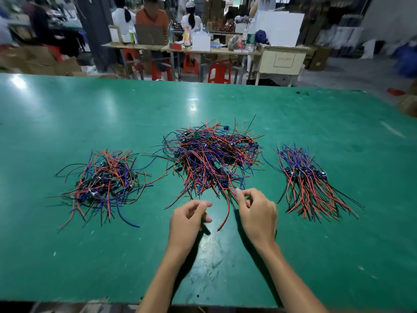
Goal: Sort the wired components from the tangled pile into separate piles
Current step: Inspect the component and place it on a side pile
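A big tangled pile (pixel 211 154) of small green circuit boards with red, blue and black wires lies in the middle of the green table (pixel 90 114). A looser pile (pixel 103 181) lies to its left. To the right, a tidier pile (pixel 306 181) has its wires fanned toward me. My right hand (pixel 257 211) hovers at the tangled pile's near edge and pinches a red wire (pixel 226 199) between thumb and forefinger. My left hand (pixel 189 218) is beside it, its fingers loosely curled, with nothing visibly held.
The table's far edge (pixel 203 83) borders a workshop with other tables, red stools and seated people. Its near edge (pixel 90 300) runs along the bottom of the view. Bare table surface surrounds the three piles.
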`<state>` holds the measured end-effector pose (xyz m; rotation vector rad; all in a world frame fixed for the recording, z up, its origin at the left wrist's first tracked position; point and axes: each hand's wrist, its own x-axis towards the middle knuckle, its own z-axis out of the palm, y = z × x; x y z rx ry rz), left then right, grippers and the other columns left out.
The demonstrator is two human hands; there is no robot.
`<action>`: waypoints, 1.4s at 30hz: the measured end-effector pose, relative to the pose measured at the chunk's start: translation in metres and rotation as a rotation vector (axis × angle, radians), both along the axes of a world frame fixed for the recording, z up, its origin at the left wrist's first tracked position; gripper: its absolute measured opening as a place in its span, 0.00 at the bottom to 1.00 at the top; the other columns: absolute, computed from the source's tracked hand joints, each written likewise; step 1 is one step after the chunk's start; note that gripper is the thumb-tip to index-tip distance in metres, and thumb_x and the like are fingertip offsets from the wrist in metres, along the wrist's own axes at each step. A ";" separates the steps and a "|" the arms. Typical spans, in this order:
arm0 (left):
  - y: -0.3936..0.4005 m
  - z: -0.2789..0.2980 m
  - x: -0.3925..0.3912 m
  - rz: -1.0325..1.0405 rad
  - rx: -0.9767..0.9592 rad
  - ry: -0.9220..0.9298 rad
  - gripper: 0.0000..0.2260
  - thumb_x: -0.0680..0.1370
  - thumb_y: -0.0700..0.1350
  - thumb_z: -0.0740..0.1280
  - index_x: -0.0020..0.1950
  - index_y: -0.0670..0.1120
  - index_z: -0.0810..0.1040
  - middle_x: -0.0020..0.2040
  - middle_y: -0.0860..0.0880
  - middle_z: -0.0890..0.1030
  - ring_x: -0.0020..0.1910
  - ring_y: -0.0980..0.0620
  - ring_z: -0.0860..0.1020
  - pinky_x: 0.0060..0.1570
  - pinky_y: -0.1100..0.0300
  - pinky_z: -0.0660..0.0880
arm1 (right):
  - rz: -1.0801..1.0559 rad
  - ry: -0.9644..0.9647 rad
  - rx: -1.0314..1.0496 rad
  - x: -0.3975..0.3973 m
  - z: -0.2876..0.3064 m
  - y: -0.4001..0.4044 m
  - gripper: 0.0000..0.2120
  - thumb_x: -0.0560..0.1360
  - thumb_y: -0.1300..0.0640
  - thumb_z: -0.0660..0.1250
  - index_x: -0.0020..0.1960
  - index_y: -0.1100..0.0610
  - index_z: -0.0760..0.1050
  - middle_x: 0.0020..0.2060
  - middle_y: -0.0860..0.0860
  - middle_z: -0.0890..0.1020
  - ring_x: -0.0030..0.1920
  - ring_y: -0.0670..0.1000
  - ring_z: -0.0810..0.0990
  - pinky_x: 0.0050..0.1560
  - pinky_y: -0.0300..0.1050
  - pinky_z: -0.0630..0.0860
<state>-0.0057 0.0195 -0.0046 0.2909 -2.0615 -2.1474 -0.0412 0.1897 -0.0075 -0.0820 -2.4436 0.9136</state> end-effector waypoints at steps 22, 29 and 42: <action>-0.006 0.026 -0.011 -0.198 0.256 -0.308 0.05 0.81 0.37 0.66 0.50 0.38 0.81 0.40 0.43 0.87 0.26 0.55 0.80 0.28 0.66 0.77 | 0.361 -0.278 -0.407 0.002 0.000 0.001 0.23 0.74 0.31 0.55 0.46 0.41 0.85 0.35 0.43 0.84 0.37 0.42 0.82 0.45 0.50 0.78; -0.010 0.031 0.007 -0.435 0.133 -0.318 0.07 0.82 0.36 0.65 0.58 0.37 0.78 0.46 0.37 0.86 0.31 0.50 0.82 0.34 0.62 0.79 | 0.502 -0.352 -0.608 -0.003 0.003 0.003 0.15 0.79 0.43 0.66 0.47 0.51 0.86 0.39 0.46 0.86 0.38 0.39 0.79 0.42 0.38 0.71; -0.010 0.036 0.005 -0.637 0.052 -0.249 0.17 0.79 0.27 0.65 0.67 0.38 0.74 0.54 0.35 0.84 0.46 0.42 0.85 0.47 0.58 0.82 | 0.479 -0.253 -0.875 0.006 0.005 0.010 0.09 0.81 0.58 0.68 0.51 0.62 0.83 0.37 0.51 0.86 0.38 0.44 0.85 0.40 0.33 0.77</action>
